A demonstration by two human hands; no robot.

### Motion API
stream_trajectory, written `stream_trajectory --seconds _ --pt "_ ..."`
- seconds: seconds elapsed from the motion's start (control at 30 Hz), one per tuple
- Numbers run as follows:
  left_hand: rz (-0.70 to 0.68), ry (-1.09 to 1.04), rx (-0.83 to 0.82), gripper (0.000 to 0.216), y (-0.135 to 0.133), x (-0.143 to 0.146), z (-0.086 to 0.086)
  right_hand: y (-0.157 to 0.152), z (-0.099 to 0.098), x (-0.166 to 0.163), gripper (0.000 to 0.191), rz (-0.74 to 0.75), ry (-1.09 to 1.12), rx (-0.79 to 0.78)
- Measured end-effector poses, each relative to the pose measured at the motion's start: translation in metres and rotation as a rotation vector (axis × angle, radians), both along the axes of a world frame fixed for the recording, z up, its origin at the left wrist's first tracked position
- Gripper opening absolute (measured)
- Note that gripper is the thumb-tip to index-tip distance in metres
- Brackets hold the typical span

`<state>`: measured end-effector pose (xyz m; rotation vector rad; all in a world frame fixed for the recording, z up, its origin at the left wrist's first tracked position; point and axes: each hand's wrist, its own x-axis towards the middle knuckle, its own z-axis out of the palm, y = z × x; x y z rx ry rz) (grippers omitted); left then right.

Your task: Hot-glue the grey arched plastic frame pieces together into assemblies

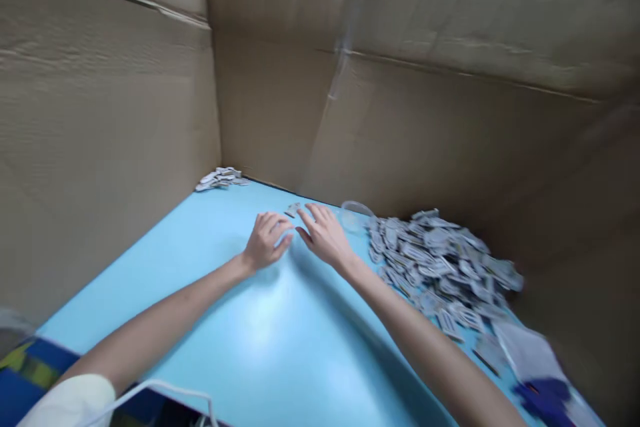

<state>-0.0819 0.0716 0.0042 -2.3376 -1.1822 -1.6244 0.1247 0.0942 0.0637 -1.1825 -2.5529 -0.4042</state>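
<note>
My left hand is over the blue tabletop, with its fingers bent and the thumb apart from them. I see nothing held in it. Close by on the right, my right hand has its fingers stretched out and spread, also without anything visible in it. Just beyond the two hands lies a small grey flat piece, nearest to the fingertips. Behind my right hand a clear round dish stands near the cardboard wall. The palms are turned down and hidden.
A large heap of grey flat pieces covers the right side; a smaller pile sits in the far left corner. Cardboard walls enclose the table. At the lower right lie a clear bag and a dark blue item. A white cable crosses the lower left.
</note>
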Motion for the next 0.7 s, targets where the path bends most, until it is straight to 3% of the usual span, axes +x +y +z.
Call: stream_trajectory --seconds 0.07,0.17,0.3,0.4,0.47,0.6,0.7 --pt "0.225 -0.119 0.01 0.02 0.035 -0.043 0.001 0.018 -0.004 -0.059 0.032 0.045 -0.056 -0.134" --pt "0.534 -0.341 0.019 0.016 0.074 -0.103 -0.007 0.059 -0.002 -0.139 0.03 0.091 -0.092 -0.207" --pt "0.786 -0.574 -0.006 0.018 0.104 -0.14 -0.033 0.122 0.001 -0.22 0.054 0.077 -0.073 -0.208" --pt "0.819 -0.631 -0.017 0.013 0.117 -0.142 -0.048 0.157 0.002 -0.258 0.067 0.087 -0.066 -0.196" --pt "0.806 -0.637 -0.012 0.011 0.123 -0.139 -0.052 0.173 0.002 -0.273 0.062 0.13 -0.084 -0.202" --pt "0.769 -0.633 -0.002 0.009 0.126 -0.134 -0.052 0.191 0.003 -0.281 0.032 0.177 -0.081 -0.245" --pt "0.749 -0.625 -0.006 0.009 0.123 -0.134 -0.049 0.197 0.007 -0.274 0.037 0.136 0.013 -0.284"
